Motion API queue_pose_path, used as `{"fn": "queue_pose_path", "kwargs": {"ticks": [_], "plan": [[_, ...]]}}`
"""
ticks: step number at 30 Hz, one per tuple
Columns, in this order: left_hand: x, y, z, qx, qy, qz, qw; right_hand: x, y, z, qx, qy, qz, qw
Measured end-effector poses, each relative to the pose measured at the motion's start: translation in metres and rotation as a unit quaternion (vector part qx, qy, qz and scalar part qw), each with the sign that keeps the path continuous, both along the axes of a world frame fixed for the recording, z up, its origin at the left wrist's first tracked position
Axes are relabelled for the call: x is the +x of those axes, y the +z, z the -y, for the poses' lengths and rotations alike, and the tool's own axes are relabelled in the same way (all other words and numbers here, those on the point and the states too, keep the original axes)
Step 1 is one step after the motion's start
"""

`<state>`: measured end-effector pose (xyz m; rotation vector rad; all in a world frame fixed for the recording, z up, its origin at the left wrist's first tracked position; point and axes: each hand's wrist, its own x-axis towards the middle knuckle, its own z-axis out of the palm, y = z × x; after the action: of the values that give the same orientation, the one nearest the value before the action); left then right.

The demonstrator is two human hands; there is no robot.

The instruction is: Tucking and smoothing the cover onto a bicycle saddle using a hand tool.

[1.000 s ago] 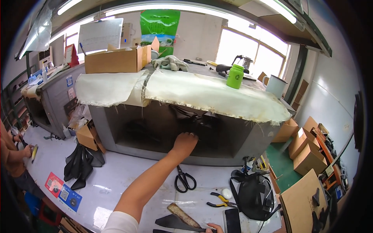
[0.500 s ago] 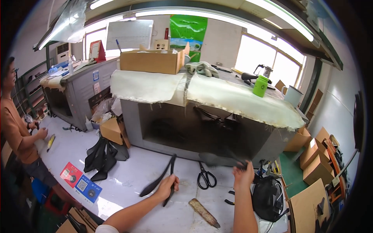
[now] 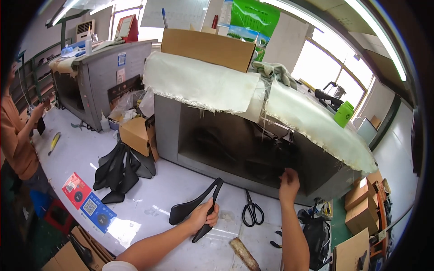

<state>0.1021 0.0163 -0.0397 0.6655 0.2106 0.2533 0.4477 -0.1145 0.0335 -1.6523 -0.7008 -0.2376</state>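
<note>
Saddles (image 3: pixel 120 174), black ones, lay heaped on the white desk (image 3: pixel 181 187) at the left, stacked against each other so they took little room, just beside a small open carton (image 3: pixel 135 133) whose inside I could not see. Further left a person in an orange top (image 3: pixel 16 140) stood holding something dark, apart from my own work.

My left hand (image 3: pixel 203 216) had its fingers wrapped around the narrow end of a black saddle shell (image 3: pixel 195 208), the broad end pointing away and lifted off the desk, a grip that kept the long piece level and under control. Scissors (image 3: pixel 251 211) lay flat on the desk just right of it, blades toward the cabinet, within easy reach.

My right hand (image 3: pixel 289 180) was raised at the dark opening of the grey cabinet (image 3: pixel 167 131); its fingers were curled at the edge, but I could not tell whether they pinched anything. Inside that opening I made out only dim dark shapes. White cloth (image 3: pixel 203 86) draped over the cabinet top, hanging past the front edge, with a cardboard box (image 3: pixel 208 47) on it, contents hidden. A green bottle (image 3: pixel 343 114) stood far right.
</note>
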Motion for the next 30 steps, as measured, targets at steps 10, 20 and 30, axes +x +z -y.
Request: {"fn": "queue_pose_path", "kwargs": {"ticks": [10, 20, 30], "plan": [[0.000, 0.000, 0.000, 0.006, 0.005, -0.013, 1.000, 0.112, 0.042, -0.155, -0.303, -0.026, 0.409, 0.860], [0.009, -0.009, 0.002, 0.075, -0.031, 0.027, 0.996, 0.152, 0.037, -0.177, -0.341, 0.093, 0.338, 0.872], [0.008, -0.015, -0.003, 0.142, 0.140, 0.019, 0.980, -0.118, 0.069, 0.043, -0.226, 0.172, 0.295, 0.912]]}}
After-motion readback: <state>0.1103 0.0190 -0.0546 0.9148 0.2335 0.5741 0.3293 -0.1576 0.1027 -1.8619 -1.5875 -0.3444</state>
